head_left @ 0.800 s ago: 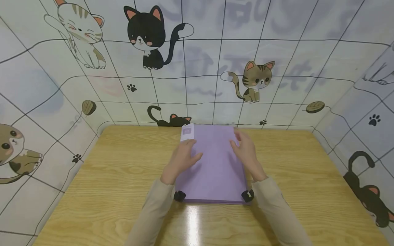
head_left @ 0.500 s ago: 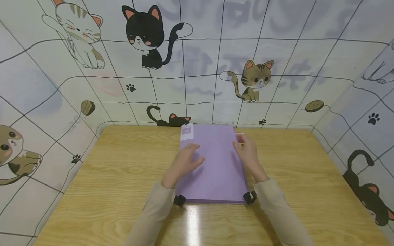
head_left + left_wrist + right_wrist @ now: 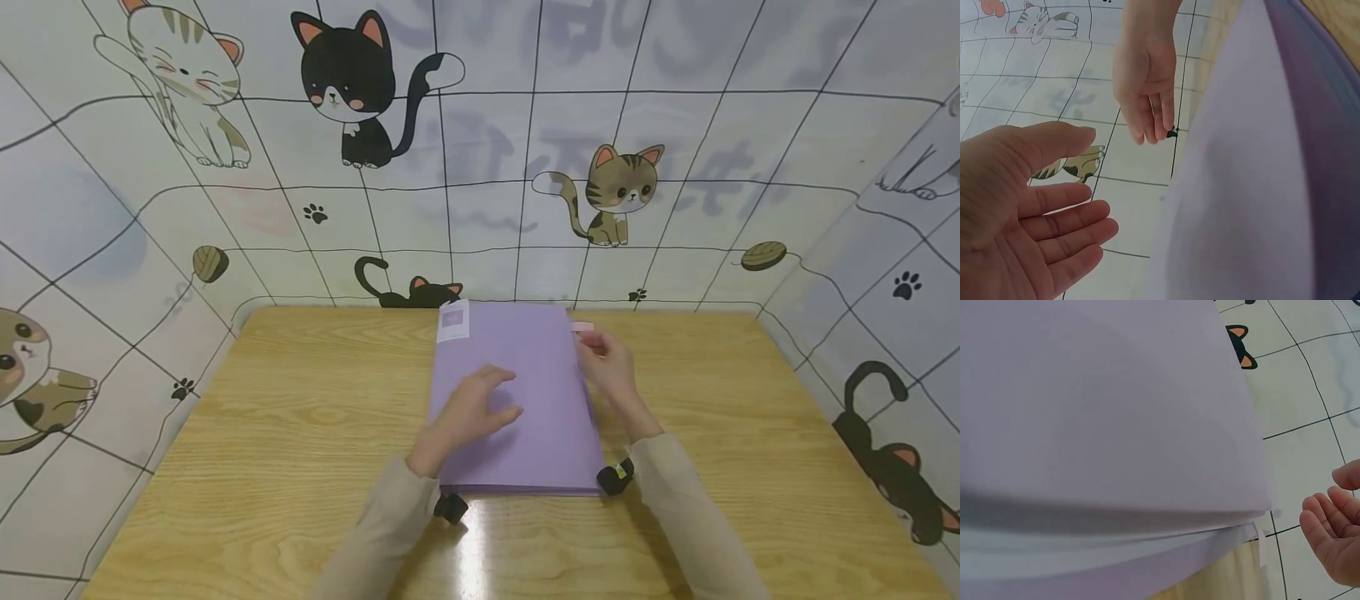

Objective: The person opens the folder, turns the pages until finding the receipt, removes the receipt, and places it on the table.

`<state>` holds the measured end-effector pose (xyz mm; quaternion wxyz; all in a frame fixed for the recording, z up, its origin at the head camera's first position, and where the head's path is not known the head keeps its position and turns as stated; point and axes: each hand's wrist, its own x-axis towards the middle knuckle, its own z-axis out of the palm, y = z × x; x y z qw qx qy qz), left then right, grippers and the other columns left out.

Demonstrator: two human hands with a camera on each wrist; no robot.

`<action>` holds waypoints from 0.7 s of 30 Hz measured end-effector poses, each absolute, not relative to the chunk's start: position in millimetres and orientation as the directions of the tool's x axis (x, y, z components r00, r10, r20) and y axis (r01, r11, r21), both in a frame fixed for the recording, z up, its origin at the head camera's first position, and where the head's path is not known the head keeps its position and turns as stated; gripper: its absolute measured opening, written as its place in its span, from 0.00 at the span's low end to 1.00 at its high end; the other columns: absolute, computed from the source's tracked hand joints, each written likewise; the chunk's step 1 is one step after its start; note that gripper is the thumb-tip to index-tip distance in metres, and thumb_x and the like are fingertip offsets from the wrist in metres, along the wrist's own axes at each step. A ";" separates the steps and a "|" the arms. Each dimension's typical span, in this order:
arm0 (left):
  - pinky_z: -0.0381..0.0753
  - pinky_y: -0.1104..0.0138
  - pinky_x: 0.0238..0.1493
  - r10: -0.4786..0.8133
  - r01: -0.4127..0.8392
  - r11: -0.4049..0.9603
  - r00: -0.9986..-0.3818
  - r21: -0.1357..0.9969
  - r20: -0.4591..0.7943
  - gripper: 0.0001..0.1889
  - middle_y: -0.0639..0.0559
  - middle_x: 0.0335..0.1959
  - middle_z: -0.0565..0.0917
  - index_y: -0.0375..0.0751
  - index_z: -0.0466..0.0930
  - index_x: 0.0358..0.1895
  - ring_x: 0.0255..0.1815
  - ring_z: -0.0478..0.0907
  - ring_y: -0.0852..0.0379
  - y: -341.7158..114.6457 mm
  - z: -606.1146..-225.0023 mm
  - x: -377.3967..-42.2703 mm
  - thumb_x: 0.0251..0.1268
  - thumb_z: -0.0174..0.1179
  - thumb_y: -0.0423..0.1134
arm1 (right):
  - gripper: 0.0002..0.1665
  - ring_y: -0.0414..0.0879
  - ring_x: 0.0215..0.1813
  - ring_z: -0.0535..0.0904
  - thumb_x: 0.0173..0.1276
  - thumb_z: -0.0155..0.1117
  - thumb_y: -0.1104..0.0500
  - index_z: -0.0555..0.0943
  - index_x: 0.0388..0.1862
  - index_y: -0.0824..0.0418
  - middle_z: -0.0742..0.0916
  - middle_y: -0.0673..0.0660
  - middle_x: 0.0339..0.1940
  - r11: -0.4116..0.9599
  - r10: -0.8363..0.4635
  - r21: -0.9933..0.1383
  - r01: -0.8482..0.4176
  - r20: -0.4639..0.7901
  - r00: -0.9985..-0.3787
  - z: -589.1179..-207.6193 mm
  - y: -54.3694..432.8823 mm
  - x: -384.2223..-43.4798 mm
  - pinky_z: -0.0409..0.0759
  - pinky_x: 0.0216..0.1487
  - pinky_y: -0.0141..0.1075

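Note:
A purple file folder [image 3: 540, 442] lies shut on the wooden table, with a white label [image 3: 453, 321] at its far left corner. From its far right edge sticks out a small pink tab [image 3: 582, 327]. Over the folder's left half is my left hand [image 3: 471, 410], thumb and fingers spread, holding nothing. My right hand [image 3: 611, 367] is beside the right edge, just below the tab, its fingers loosely bent. In the right wrist view, that hand [image 3: 1341, 534] appears apart from the folder's layered edge [image 3: 1116, 515], and the tab [image 3: 1262, 550] hangs from the corner.
The wooden table [image 3: 322, 433] extends on both sides of the folder. A wall covering [image 3: 495, 142] with printed cats and grid lines rises behind and at both sides. Black devices [image 3: 451, 507] sit at both wrists, near the folder's front corners.
My left hand has moved right and closer to me over the folder. The right hand has drawn slightly right and down, and the pink tab shows more plainly beside it.

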<state>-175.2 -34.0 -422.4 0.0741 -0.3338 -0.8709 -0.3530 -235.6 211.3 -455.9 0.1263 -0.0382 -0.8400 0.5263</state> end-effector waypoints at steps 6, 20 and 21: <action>0.74 0.58 0.54 0.559 0.642 0.511 -0.753 0.572 0.347 0.23 0.40 0.48 0.80 0.28 0.76 0.50 0.52 0.76 0.46 -23.2 -424.8 -169.6 0.51 0.68 0.37 | 0.12 0.35 0.35 0.75 0.64 0.60 0.66 0.78 0.46 0.71 0.83 0.63 0.41 0.320 0.231 -0.947 -0.020 0.099 -0.968 -462.4 217.0 -239.8 0.74 0.37 0.22; 0.73 0.64 0.53 0.640 0.673 0.457 -0.703 0.582 0.310 0.25 0.41 0.46 0.80 0.29 0.76 0.50 0.49 0.77 0.48 3.1 -435.1 -154.8 0.47 0.69 0.36 | 0.19 0.32 0.36 0.77 0.66 0.59 0.66 0.73 0.54 0.75 0.82 0.51 0.36 0.116 0.195 -0.991 0.068 -0.045 -0.980 -462.9 220.2 -238.8 0.77 0.44 0.25; 0.73 0.65 0.53 0.647 0.674 0.468 -0.702 0.572 0.297 0.25 0.42 0.47 0.80 0.30 0.76 0.50 0.49 0.76 0.49 5.3 -435.6 -153.2 0.47 0.70 0.37 | 0.20 0.32 0.36 0.77 0.66 0.59 0.66 0.72 0.54 0.76 0.82 0.50 0.36 0.103 0.190 -0.992 0.069 -0.049 -0.981 -463.3 220.8 -239.2 0.77 0.45 0.25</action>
